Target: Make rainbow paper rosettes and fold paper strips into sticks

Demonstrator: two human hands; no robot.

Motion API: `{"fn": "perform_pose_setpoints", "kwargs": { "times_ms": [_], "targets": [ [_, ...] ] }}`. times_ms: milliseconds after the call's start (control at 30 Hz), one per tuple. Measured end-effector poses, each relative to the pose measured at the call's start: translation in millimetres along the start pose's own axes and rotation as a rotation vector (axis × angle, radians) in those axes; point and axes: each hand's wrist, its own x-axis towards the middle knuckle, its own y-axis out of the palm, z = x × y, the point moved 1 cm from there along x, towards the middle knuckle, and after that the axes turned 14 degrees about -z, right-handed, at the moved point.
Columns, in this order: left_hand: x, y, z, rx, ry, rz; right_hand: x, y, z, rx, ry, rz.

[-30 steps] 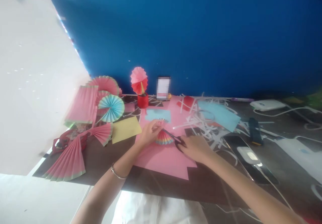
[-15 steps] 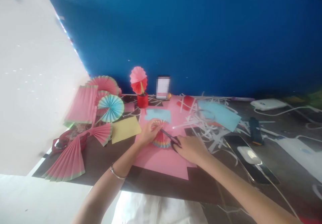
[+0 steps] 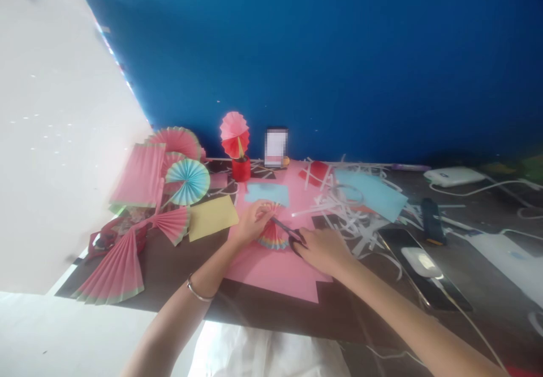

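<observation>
A pleated paper fan (image 3: 274, 238), pink with a striped multicoloured rim, lies over pink paper sheets (image 3: 271, 275) in front of me. Its upper left part is pinched by my left hand (image 3: 253, 221), whose fingers are closed. My right hand (image 3: 324, 250) is closed around the handles of a pair of scissors (image 3: 288, 230). The blades point up and left, across the fan towards my left fingertips. Whether the blades are apart or what lies between them cannot be made out. A light blue paper piece (image 3: 267, 194) lies just behind the fan.
Paper fans (image 3: 114, 264) and a blue rosette (image 3: 187, 181) lie at left, beside yellow paper (image 3: 213, 218). A red pot (image 3: 241, 169) holds a paper flower. White paper strips (image 3: 360, 224), a blue sheet (image 3: 373, 190) and a phone (image 3: 428, 275) with a cable are at right.
Almost nothing differs. Both hands, the fan and the scissors keep their places, and the whole view has shifted very slightly.
</observation>
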Motion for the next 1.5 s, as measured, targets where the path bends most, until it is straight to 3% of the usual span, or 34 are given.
{"fn": "perform_pose_setpoints", "kwargs": {
  "times_ms": [667,1500],
  "targets": [
    [0.5,0.6,1.5,0.086,0.019,-0.029,2.3,-1.0,-3.4,-0.026,-0.054,0.008],
    [0.4,1.5,2.2,0.012,-0.022,-0.011,4.2,-4.3,-1.7,-0.026,-0.078,0.019]
  ]
}}
